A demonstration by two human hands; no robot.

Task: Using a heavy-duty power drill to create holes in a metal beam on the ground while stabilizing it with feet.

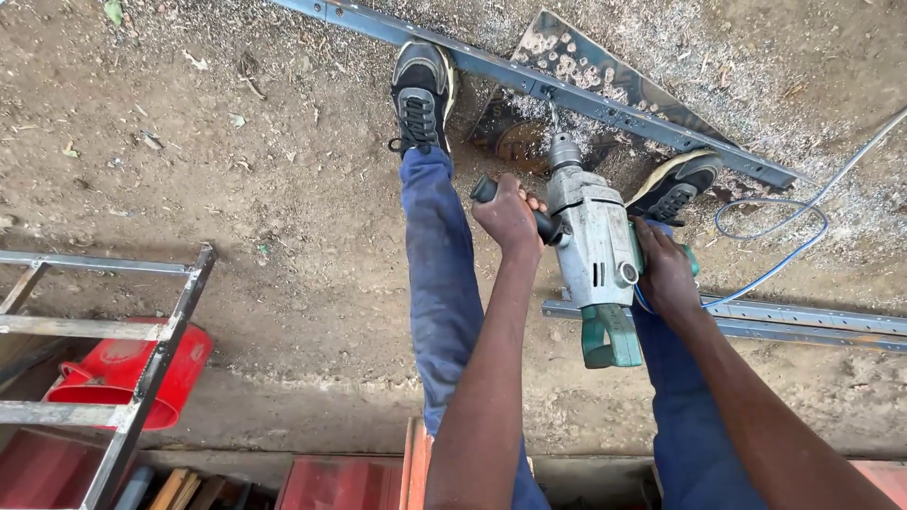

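Grey-green electric drill [595, 247] bores the long grey steel bar [605, 102], underfoot. Left hand [505, 215] clenches its black side handle [546, 225]; right hand [664, 274] wraps the grip. Next calls for steady downward pressure.

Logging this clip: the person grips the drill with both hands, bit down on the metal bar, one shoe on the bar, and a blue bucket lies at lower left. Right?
Not quite: the bucket at lower left is red, not blue, as the head view shows. The rest holds: left hand on the side handle, right hand on the drill, bit on the metal bar, and a shoe on that bar.
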